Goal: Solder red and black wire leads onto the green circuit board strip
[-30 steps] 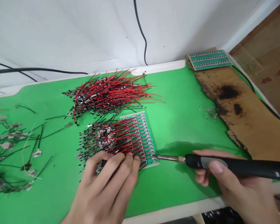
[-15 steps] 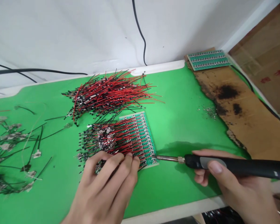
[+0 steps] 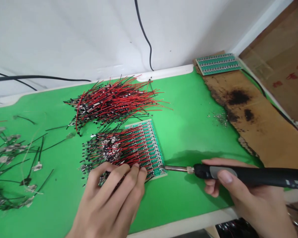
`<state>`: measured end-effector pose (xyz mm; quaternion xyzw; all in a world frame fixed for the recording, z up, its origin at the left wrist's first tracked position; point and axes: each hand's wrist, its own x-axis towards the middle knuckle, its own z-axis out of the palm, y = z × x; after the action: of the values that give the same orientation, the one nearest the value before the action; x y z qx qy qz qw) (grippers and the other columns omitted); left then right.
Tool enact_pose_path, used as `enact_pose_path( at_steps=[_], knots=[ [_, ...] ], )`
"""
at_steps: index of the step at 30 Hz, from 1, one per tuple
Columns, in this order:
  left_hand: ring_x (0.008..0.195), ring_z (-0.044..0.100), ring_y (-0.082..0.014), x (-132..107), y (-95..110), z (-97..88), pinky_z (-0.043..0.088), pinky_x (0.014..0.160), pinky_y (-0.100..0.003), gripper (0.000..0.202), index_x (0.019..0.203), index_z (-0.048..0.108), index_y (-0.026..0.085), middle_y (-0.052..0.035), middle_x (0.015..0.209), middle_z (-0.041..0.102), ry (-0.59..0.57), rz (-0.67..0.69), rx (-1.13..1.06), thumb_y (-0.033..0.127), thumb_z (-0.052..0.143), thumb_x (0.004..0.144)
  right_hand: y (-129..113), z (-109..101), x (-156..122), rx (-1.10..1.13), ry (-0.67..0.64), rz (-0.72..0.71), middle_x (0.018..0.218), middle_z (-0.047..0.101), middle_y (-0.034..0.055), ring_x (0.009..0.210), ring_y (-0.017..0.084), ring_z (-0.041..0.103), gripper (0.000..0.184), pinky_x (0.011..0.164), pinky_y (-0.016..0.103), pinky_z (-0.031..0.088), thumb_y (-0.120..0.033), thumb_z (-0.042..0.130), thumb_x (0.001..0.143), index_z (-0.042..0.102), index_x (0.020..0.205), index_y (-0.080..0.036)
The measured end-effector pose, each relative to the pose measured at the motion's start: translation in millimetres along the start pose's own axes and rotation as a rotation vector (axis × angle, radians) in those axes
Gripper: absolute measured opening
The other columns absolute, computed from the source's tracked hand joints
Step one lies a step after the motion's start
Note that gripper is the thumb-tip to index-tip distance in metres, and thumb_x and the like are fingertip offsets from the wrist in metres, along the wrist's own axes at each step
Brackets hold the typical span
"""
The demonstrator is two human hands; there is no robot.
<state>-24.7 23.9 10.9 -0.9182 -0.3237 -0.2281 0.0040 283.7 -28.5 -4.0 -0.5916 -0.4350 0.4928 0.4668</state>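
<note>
A green circuit board lies on the green mat, with many red and black wires soldered across it. My left hand rests on the wires at the board's near edge, its fingers pressed together flat on them. A black soldering iron is gripped in my right hand, lying almost level. Its metal tip touches the board's near right corner.
A loose heap of red and black wires lies behind the board. Scattered black leads with metal tabs lie at the left. A burnt brown board is at the right, with a second circuit board at its far end. Black cables hang on the wall.
The view has shifted slightly, so everything sits a little further left. Both hands and the iron keep their places on the board.
</note>
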Motion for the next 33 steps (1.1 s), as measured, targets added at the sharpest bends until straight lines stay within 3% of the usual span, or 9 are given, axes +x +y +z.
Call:
enact_pose_path(
  at_steps=[5, 21, 24, 28, 33],
  knots=[
    [0.118, 0.063, -0.0256, -1, 0, 0.7, 0.041, 0.105, -0.050, 0.026, 0.125, 0.074, 0.005, -0.0109, 0.114, 0.084, -0.003, 0.018, 0.014, 0.001, 0.054, 0.109, -2, 3, 1, -0.007, 0.003, -0.011, 0.070, 0.082, 0.0032, 0.057, 0.019, 0.079, 0.016, 0.056, 0.025, 0.069, -0.035, 0.079, 0.105, 0.090, 0.116, -0.030],
    [0.117, 0.064, -0.0238, -2, 0, 1.0, 0.043, 0.103, -0.049, 0.023, 0.126, 0.073, 0.007, -0.0096, 0.114, 0.084, -0.007, -0.003, 0.015, 0.003, 0.058, 0.109, 1, 1, 2, 0.002, -0.007, -0.025, 0.070, 0.082, 0.0016, 0.057, 0.017, 0.079, 0.017, 0.057, 0.022, 0.068, -0.038, 0.081, 0.104, 0.091, 0.118, -0.036],
    [0.118, 0.063, -0.0240, -1, -1, 0.6, 0.044, 0.102, -0.048, 0.022, 0.126, 0.073, 0.007, -0.0092, 0.114, 0.084, -0.012, 0.000, 0.018, 0.003, 0.059, 0.109, -5, 9, -1, 0.029, 0.052, 0.022, 0.066, 0.081, 0.0021, 0.054, 0.016, 0.076, 0.020, 0.054, 0.020, 0.066, -0.048, 0.087, 0.098, 0.092, 0.110, -0.033],
    [0.116, 0.064, -0.0234, 0, -1, 0.3, 0.043, 0.101, -0.048, 0.022, 0.125, 0.074, 0.008, -0.0086, 0.113, 0.085, -0.007, -0.005, 0.015, 0.004, 0.056, 0.111, -16, 26, -5, 0.081, 0.274, 0.177, 0.065, 0.078, 0.0029, 0.055, 0.016, 0.071, 0.040, 0.054, 0.023, 0.064, -0.065, 0.094, 0.083, 0.092, 0.100, -0.029],
    [0.115, 0.064, -0.0235, -1, -1, 1.4, 0.044, 0.101, -0.049, 0.021, 0.123, 0.074, 0.008, -0.0085, 0.112, 0.085, 0.001, -0.011, 0.021, 0.005, 0.057, 0.111, -23, 32, -5, 0.095, 0.285, 0.198, 0.064, 0.077, 0.0027, 0.055, 0.016, 0.069, 0.042, 0.053, 0.024, 0.062, -0.068, 0.095, 0.081, 0.092, 0.098, -0.029]
  ],
)
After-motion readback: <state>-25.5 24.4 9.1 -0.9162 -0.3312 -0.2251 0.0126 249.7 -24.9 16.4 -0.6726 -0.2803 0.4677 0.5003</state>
